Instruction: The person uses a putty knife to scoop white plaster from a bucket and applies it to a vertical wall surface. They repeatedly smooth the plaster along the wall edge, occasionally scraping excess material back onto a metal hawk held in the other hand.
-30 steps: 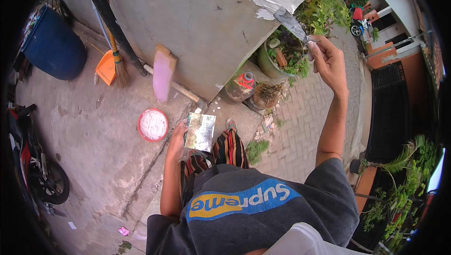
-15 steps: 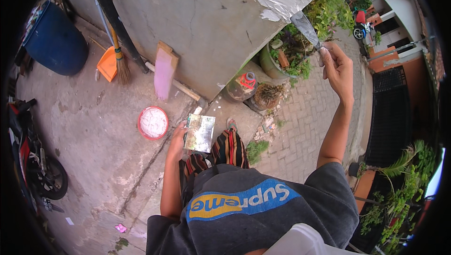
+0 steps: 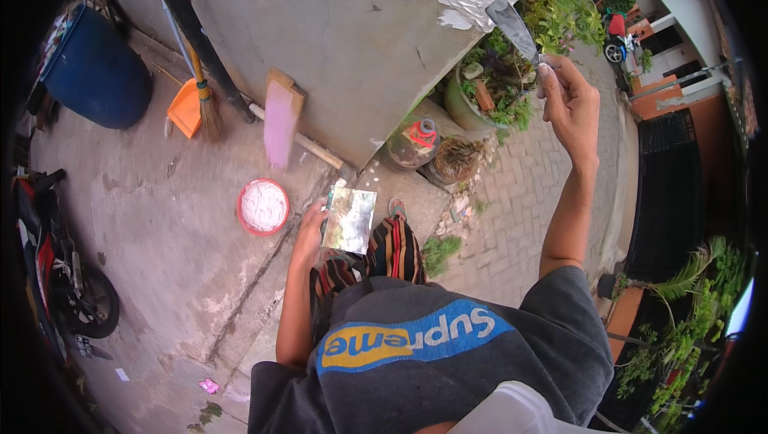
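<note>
Right grip (image 3: 572, 104): putty knife (image 3: 515, 30) is pinched by its handle, blade near the wall's (image 3: 344, 58) right edge | Left grip (image 3: 310, 236): shiny rectangular plate (image 3: 350, 220) is clasped at its left edge | Red tub (image 3: 258, 232) of pale paste (image 3: 263, 204) is set on concrete floor (image 3: 176, 218)

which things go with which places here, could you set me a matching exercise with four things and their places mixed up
Things:
1. scraper
2. flat plate
3. red tub
4. orange dustpan

Places:
A. beside the broom
B. in the left hand
C. on the concrete ground, with pale paste inside
D. in the right hand

Pairs: 1-D, 2-B, 3-C, 4-A
</note>
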Demonstrator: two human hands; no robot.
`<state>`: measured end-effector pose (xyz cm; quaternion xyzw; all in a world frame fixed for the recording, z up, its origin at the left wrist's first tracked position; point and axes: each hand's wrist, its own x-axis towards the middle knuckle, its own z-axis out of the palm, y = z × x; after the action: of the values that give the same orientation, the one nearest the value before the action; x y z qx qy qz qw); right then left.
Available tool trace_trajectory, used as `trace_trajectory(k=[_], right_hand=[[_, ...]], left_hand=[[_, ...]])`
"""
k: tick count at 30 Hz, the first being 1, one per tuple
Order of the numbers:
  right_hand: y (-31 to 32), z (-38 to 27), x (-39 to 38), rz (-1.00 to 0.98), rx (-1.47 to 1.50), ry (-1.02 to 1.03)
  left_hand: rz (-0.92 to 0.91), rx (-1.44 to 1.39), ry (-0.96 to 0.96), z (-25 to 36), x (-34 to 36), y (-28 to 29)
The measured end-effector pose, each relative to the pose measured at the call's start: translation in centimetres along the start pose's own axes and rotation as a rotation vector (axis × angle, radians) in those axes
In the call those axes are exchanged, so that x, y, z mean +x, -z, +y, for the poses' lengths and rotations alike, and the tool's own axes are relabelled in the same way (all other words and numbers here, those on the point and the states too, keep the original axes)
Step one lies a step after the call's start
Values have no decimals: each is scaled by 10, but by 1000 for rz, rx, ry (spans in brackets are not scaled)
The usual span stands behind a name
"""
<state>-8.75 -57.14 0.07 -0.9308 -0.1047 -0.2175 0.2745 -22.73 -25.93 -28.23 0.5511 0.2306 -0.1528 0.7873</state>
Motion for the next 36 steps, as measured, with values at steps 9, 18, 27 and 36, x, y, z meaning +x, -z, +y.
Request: trace_trajectory(k=[9, 18, 27, 36], right_hand=[[-92, -2, -101, -730, 1135, -325], [-133, 3, -142, -804, 1328, -413], [-71, 43, -131, -983, 935, -433], [-59, 3, -46, -1414, 736, -181]], left_hand=[[-180, -393, -59, 57, 1, -27], [-125, -416, -140, 89, -19, -35], [-331, -88, -107, 120, -27, -4], [-516, 236, 22, 152, -1, 12]])
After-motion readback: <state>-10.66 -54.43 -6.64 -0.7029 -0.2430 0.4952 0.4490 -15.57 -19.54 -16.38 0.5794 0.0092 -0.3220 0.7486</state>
